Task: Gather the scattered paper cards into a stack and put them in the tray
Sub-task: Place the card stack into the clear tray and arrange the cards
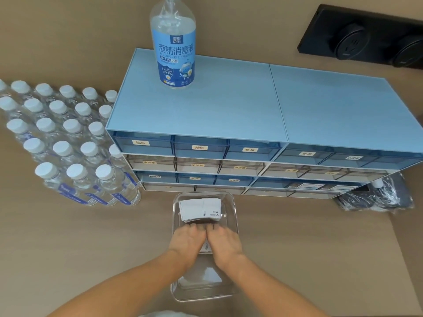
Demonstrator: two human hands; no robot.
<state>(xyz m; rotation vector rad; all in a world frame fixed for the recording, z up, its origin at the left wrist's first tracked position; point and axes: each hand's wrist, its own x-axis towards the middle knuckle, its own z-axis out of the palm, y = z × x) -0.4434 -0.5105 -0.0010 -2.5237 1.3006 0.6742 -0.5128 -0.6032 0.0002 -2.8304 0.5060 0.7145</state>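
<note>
Now, step: paper cards being settled in the clear tray.
Grip: left hand and right hand pressed flat, unclenched, a card pinned beneath.
Advice: edges should be squared before release.

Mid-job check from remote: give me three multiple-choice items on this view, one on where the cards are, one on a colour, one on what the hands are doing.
1. Where are the paper cards?
A. inside the clear tray
B. on top of the drawer cabinet
C. among the water bottles

2. What colour is the drawer cabinet's top?
A. red
B. light blue
C. black

3. How are the left hand and right hand placed?
A. gripping the disinfectant bottle
B. apart, off the table
C. side by side, reaching into the tray

Answers: 1 A, white cards lie at the tray's far end. 2 B, its top is light blue. 3 C, both hands meet over the tray.
</note>
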